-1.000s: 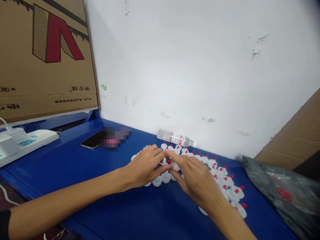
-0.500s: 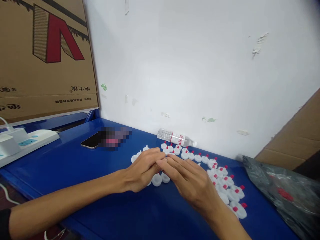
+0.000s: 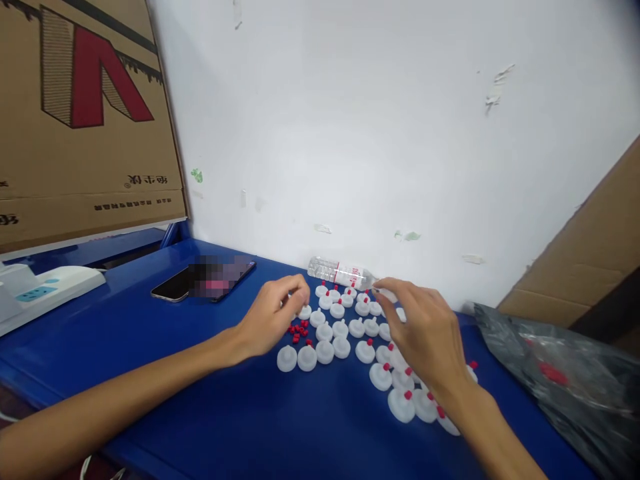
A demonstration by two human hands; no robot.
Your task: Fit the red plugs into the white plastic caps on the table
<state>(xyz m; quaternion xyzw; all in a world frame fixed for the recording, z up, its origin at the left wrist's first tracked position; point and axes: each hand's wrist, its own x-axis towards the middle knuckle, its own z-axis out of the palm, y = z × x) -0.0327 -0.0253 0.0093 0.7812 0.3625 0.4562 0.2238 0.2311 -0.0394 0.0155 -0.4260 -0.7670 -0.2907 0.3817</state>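
My left hand (image 3: 277, 312) hangs over the left side of the group, its fingers curled with thumb and forefinger close together. Just below them is a white nozzle lid (image 3: 304, 311), and I cannot tell if they touch it. Beside that hand lies a small pile of red caps (image 3: 296, 338). My right hand (image 3: 427, 327) reaches across the lids on the right, thumb and forefinger pinched near the bottle's neck; what is between them is too small to make out. Several white lids without red tips (image 3: 325, 351) lie between the hands. Others carry red caps, like one lid (image 3: 381, 377) in front.
A clear plastic bottle (image 3: 330, 270) lies against the wall. Two phones (image 3: 173, 285) rest on the blue table (image 3: 240, 420) at the left, near a white power strip (image 3: 65, 287). A grey plastic bag (image 3: 540, 400) lies right; a large carton (image 3: 95, 160) stands left.
My hands were together over the lids and have parted. The left moved slightly left, the right moved right and away from me. The red caps and bare lids between them now show.
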